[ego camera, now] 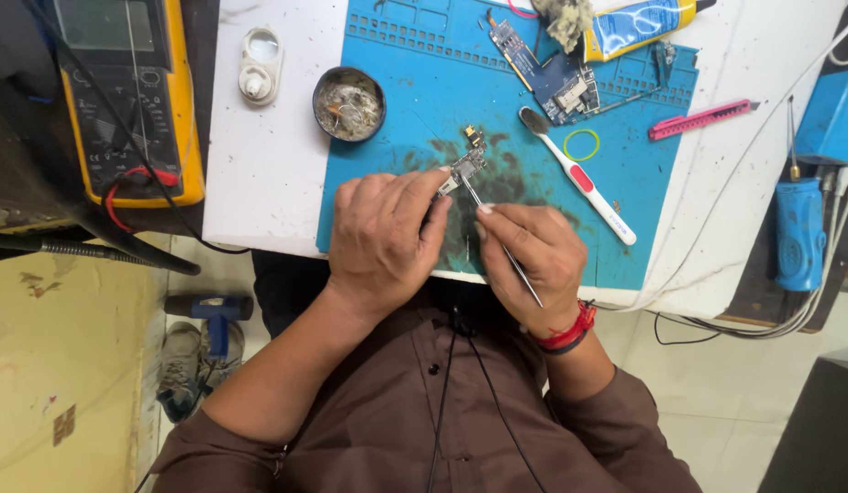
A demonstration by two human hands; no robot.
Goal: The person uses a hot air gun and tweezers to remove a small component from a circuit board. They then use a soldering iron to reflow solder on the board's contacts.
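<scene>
A small circuit board (467,165) lies on the blue work mat (415,100), on a dark stained patch. My left hand (383,239) presses down on the board's near end with its fingertips. My right hand (531,257) pinches thin metal tweezers (497,239), whose tip touches the board beside my left fingers. A red thread band circles my right wrist.
On the mat lie a toothbrush (579,176), a larger blue circuit board (552,78), a yellow ring (581,144), a round tin (349,103) and a glue tube (636,25). A yellow multimeter (132,96) stands at left, a pink cutter (702,119) and blue tools (798,233) at right.
</scene>
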